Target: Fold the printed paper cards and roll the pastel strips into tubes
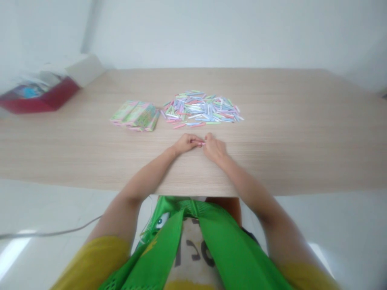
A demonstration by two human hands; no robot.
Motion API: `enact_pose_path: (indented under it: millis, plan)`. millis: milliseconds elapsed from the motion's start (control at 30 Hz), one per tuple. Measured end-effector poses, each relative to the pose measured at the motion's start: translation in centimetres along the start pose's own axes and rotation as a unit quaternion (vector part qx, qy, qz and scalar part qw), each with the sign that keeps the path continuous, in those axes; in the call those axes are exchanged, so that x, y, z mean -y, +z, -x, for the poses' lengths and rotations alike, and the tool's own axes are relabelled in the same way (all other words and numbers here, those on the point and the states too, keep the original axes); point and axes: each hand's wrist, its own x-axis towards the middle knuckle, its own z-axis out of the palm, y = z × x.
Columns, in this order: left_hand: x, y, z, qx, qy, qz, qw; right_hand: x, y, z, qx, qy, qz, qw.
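My left hand (pixel 186 143) and my right hand (pixel 214 147) meet low over the table, almost touching. Between their fingertips shows a short bit of a slim pink stick (pixel 203 143), pen-like in shape; the fingers cover the rest. Both hands are closed in a pinch on it. Just beyond them lies a loose pile of slim pastel sticks (pixel 208 108) in pink, blue, green, white and purple, too blurred to tell their exact kind. To the left of that pile are stacked flat green, yellow and pink packets (pixel 136 114).
A red box (pixel 57 94) with mixed things in it stands at the table's far left, a pale flap or box (pixel 86 70) behind it. The wooden table (pixel 296 133) ends at a wall at the back. A cable (pixel 60 233) runs at lower left.
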Motion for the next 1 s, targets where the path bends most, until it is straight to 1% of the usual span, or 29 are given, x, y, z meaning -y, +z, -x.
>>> enact_pose_path:
  millis: [67,167,300,367,433,533,600,667,800,1000]
  plan:
    - [0.0,0.0,0.1,0.001,-0.007,0.028,1.0,0.0,0.1,0.0,0.008,-0.009,0.011,1.0]
    - [0.1,-0.1,0.1,0.029,-0.003,0.059,0.998,0.0,0.2,-0.1,0.018,-0.023,0.029,0.999]
    - [0.0,-0.2,0.1,0.048,0.013,0.044,0.998,-0.2,0.1,-0.2,0.023,-0.032,0.031,0.999]
    - [-0.3,-0.2,0.1,0.045,0.023,0.008,0.999,-0.2,0.2,-0.2,0.024,-0.028,0.03,0.999]
    - [-1.0,-0.2,0.2,0.028,0.041,-0.067,0.997,-0.1,0.3,-0.2,0.024,-0.02,0.025,0.999]
    - [-2.3,-0.2,0.5,-0.003,0.073,-0.202,0.977,0.1,0.5,-0.1,0.014,0.009,0.008,1.0]
    - [-2.9,-0.1,0.7,-0.012,0.084,-0.256,0.963,0.2,0.5,0.0,0.014,0.032,-0.008,0.999]
    - [-3.1,0.0,0.9,-0.016,0.087,-0.284,0.955,0.1,0.4,-0.1,0.022,0.042,-0.023,0.999]
    - [-2.9,0.6,0.8,-0.039,0.083,-0.318,0.944,-0.5,0.2,-0.5,0.034,0.04,-0.047,0.998]
    - [-2.9,2.3,0.5,-0.04,0.088,-0.357,0.929,-1.5,0.3,-1.3,0.042,0.008,-0.08,0.996]
